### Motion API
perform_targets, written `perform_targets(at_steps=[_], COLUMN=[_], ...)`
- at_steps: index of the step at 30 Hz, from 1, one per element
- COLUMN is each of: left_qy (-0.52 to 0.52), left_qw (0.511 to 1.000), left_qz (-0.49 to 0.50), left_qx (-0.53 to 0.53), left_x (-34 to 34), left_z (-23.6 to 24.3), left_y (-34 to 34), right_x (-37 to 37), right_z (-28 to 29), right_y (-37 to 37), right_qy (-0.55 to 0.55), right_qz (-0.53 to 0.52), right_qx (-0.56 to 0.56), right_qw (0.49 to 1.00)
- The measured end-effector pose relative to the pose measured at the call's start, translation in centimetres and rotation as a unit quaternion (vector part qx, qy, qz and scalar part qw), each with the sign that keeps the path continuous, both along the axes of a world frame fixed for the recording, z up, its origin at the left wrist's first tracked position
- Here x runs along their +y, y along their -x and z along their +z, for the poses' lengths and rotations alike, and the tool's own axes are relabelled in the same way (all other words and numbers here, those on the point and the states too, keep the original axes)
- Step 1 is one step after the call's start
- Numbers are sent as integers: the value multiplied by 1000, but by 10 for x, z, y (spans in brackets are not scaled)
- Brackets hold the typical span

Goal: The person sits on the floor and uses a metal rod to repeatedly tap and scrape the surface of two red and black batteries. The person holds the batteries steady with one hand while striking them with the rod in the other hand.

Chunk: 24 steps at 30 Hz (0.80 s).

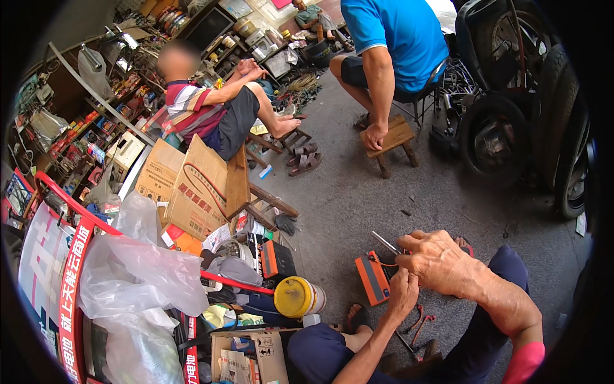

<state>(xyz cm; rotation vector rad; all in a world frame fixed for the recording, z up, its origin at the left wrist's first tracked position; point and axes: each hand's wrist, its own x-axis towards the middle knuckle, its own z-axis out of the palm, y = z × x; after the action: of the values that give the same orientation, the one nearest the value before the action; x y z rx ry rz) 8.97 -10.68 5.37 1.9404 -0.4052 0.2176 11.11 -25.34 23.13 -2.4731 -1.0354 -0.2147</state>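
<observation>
My right hand (436, 259) is closed around a slim silver metal tool (385, 242), its shaft pointing up and left. Just below, my left hand (403, 291) is pinched shut, fingertips close against the right hand; what they grip is hidden. A thin orange wire (386, 264) runs in toward both hands. Beneath them on the floor stands an orange and black box-shaped battery (372, 279), partly covered by my fingers. Red-handled pliers (422, 324) lie on the floor near my left forearm, beside a thin dark tool (405, 343).
A similar orange and black battery (277, 260) sits left, behind a yellow-lidded bucket (295, 297). Cardboard (199, 185) leans on a wooden bench (238, 182). One person (204, 105) sits there; another in blue (396, 45) sits ahead by a wooden stool (398, 133). Tyres (495, 141) stand right.
</observation>
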Motion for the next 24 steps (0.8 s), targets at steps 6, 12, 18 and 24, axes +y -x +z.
perform_targets(at_steps=[6,12,18,24], left_qy=[-37,-71,14,-43], left_qw=[999,995,991,989], left_qz=[-9,30,-3,12], left_qx=[39,-61,135,143], left_x=[1,2,-5,-6], left_z=[15,2,25,27], left_y=[8,6,14,17], right_x=[-6,9,-2,-8], right_z=[0,-13,-5,-4], right_y=[1,5,-6,-8], right_qy=[11,-1,-37,-41], right_qz=[37,-122,-110,26], right_qx=[-75,-96,-46,10], right_qw=[996,988,992,999])
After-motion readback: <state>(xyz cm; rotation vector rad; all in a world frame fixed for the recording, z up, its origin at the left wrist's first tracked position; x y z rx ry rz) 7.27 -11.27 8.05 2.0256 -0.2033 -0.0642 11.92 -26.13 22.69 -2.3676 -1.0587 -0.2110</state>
